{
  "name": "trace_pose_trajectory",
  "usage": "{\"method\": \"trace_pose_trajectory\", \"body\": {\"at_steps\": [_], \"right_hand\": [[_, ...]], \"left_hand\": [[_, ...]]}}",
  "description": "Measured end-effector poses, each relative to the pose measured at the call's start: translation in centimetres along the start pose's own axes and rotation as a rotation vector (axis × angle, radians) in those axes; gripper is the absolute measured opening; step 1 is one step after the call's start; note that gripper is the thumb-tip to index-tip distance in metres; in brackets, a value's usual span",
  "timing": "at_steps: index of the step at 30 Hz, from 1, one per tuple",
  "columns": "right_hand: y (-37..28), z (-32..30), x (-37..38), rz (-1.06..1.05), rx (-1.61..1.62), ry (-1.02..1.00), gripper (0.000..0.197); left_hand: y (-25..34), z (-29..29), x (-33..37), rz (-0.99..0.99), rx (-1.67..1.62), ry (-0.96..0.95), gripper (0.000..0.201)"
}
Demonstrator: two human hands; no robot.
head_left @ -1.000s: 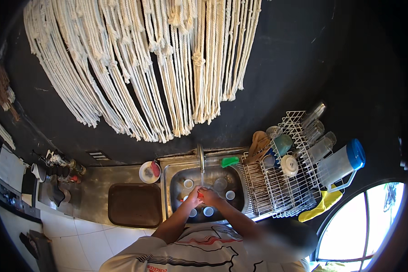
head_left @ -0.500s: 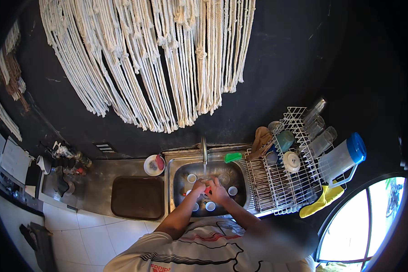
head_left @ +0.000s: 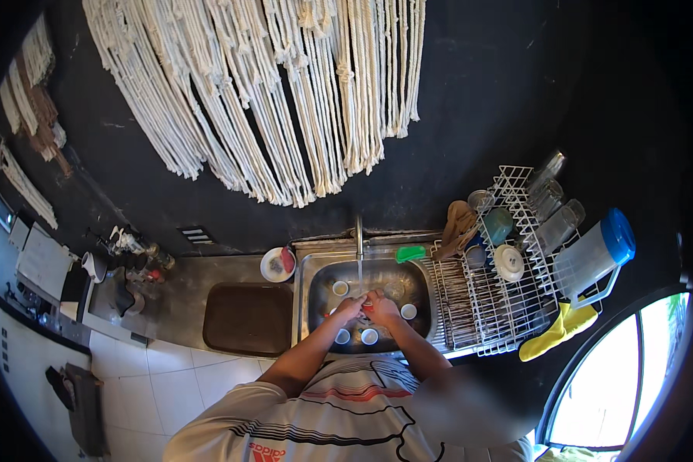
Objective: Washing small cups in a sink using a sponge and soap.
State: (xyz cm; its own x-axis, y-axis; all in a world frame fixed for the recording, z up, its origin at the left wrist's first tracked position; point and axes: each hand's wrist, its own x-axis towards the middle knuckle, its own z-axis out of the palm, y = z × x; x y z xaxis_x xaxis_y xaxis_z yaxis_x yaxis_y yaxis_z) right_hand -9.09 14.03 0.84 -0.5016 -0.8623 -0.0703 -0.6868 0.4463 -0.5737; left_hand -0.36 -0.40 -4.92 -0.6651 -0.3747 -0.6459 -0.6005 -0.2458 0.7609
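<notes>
Black wall (head_left: pixel 470 154), head view, cream rope hanging (head_left: pixel 308 115) across it; below, a steel bench (head_left: pixel 185 289) with a sink (head_left: pixel 306 292).

Over the past second the whole scene has slid right and upward in view, consistent with the head turning; white cups (head_left: pixel 340 288) keep their places in the basin. Both hands remain together over the basin near the water stream (head_left: pixel 360 269), but their fingers have rearranged around a small red item (head_left: pixel 367 306), its kind unclear. Judgement: same handling goes on, only the hold is being adjusted.

Pose: forearms come up from the lower edge and converge. Left hand (head_left: pixel 351 308) lies against the item's left side; whether its fingers close on it, cannot tell. Right hand (head_left: pixel 383 309) reaches in from the right, its grip curled over the red item, knuckles up.

Nearby: brown tray (head_left: pixel 248 319) left of the sink, wire dish rack (head_left: pixel 508 308) right.
</notes>
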Motion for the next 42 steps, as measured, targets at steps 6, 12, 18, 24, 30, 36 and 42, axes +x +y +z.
{"method": "trace_pose_trajectory", "body": {"at_steps": [6,12,18,24,30,36,42], "right_hand": [[4.0,0.4,-0.4,0.129,0.026,-0.089,0.074],[6.7,0.0,1.0,0.098,-0.009,-0.392,0.083],[13.2,3.4,3.4,0.333,0.435,-0.822,0.046],[10.4,-0.1,4.7,0.501,0.459,-0.938,0.048],[11.4,2.6,8.0,0.084,0.427,-0.404,0.058],[6.9,4.8,10.7,0.024,-0.079,-0.212,0.072],[12.3,12.8,12.6,0.016,-0.416,-0.102,0.069]], "left_hand": [[-5.0,0.3,-2.1,0.332,0.619,-0.587,0.026],[-6.7,5.2,-7.9,0.603,0.684,-1.198,0.024],[-7.8,7.5,-12.4,0.591,0.965,-1.012,0.044],[-8.2,8.4,-17.3,0.415,0.619,-0.630,0.034],[-7.8,6.7,-18.4,0.469,0.625,0.016,0.021],[-3.2,-1.1,-19.3,0.322,0.280,0.294,0.013],[-3.6,-4.3,-16.5,0.233,0.226,0.076,0.014]]}}
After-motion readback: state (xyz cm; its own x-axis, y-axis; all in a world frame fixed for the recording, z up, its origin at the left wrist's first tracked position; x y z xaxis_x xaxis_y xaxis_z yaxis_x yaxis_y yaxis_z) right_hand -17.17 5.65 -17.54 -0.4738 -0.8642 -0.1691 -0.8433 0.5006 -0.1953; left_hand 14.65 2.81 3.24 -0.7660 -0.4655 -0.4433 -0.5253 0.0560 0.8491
